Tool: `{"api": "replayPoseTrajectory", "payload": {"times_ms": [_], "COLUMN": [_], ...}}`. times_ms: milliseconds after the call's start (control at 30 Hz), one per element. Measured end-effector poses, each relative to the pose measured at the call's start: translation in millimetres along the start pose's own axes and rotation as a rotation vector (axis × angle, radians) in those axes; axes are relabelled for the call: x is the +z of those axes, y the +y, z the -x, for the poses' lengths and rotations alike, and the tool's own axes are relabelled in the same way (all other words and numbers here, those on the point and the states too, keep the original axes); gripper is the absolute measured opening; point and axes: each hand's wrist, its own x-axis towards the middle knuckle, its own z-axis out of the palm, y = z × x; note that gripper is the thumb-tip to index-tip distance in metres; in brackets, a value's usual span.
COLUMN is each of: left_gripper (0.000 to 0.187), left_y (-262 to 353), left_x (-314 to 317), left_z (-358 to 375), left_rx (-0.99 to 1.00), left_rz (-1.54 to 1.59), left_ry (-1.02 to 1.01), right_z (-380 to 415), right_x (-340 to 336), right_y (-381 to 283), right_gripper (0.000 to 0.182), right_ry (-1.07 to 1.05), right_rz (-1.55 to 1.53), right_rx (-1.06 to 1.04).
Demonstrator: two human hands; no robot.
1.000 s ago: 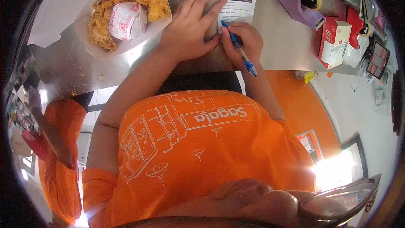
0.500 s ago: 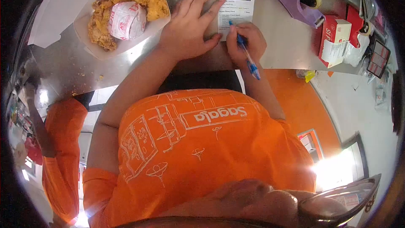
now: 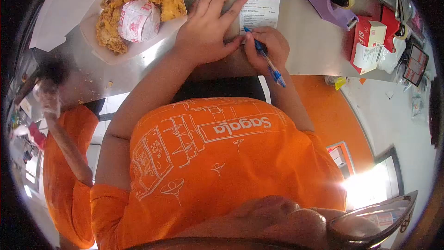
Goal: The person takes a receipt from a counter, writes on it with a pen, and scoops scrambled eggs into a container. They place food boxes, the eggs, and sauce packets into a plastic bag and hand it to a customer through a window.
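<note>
On the metal counter lies a small printed receipt (image 3: 260, 9) with dark bands at its top. My left hand (image 3: 207, 26) rests flat with fingers spread, its fingertips along the receipt's left edge. A blue ballpoint pen (image 3: 272, 65) is gripped in my right hand (image 3: 270, 49), its tip touching the lower left part of the receipt. Left of my left hand stands an open paper box (image 3: 92, 42) holding fried chicken pieces (image 3: 111, 33) and a round paper-wrapped bundle (image 3: 138, 21) with red print.
A purple tape dispenser (image 3: 319, 0) sits at the upper right of the metal counter (image 3: 314, 51). Beside it stands a red and white carton (image 3: 367, 44). Another person in an orange shirt (image 3: 69, 176) is at the left, one arm reaching over the counter.
The pen tip has shifted slightly left and down on the receipt with my right hand. My left hand stays put. The other person's arm has moved toward the counter at the left.
</note>
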Motion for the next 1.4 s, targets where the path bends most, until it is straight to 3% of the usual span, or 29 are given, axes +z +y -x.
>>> {"api": "replayPoseTrajectory", "payload": {"times_ms": [100,200,300,400,500,600,700,800,900,1033,1133,1167,1267,1367,1400], "left_gripper": [0.072,0.073,0.073,0.073,0.079,0.079,0.08,0.075,0.08,0.078,0.077,0.077,0.077,0.078,0.078], "left_y": [-2,2,0,0,-1,-2,0,1,2,5,5,5,6,14,17], "left_x": [2,-1,2,2,0,4,2,4,0,-2,-5,-7,-16,-40,-48], "left_z": [0,0,2,2,1,1,0,1,2,1,2,2,1,5,8], "left_rx": [0.006,-0.005,-0.006,-0.006,-0.003,-0.003,-0.01,-0.001,0.001,-0.013,-0.005,-0.005,0.051,0.014,0.009], "left_rz": [0.015,-0.018,-0.01,-0.002,0.019,0.027,0.036,0.014,0.027,0.01,-0.002,-0.004,0.003,-0.059,-0.059], "left_ry": [0.006,-0.006,0.0,0.007,-0.011,0.004,-0.013,0.016,-0.002,-0.01,-0.005,-0.008,0.011,-0.012,-0.008], "right_z": [-5,2,12,9,8,3,12,9,4,-32,-31,-39,-32,-48,-56], "right_x": [4,1,4,1,5,2,3,2,-7,-42,-25,-28,-46,-120,-156], "right_y": [-2,-1,1,-3,-3,-5,-2,0,-13,-28,-25,-34,-43,-58,-55], "right_gripper": [0.017,0.017,0.017,0.017,0.017,0.018,0.016,0.02,0.033,0.044,0.049,0.056,0.055,0.038,0.03], "right_ry": [0.028,0.049,0.192,0.093,0.165,0.02,0.186,0.185,0.364,-0.258,-0.346,-0.385,-0.368,-0.574,-0.515], "right_rz": [0.042,0.179,-0.046,-0.029,0.044,0.103,0.138,0.037,-0.338,-0.233,0.048,-0.028,-0.128,-0.482,-0.544], "right_rx": [-0.037,0.076,0.115,0.025,0.038,-0.002,0.125,0.101,0.475,0.788,0.751,0.83,0.792,0.536,0.551]}}
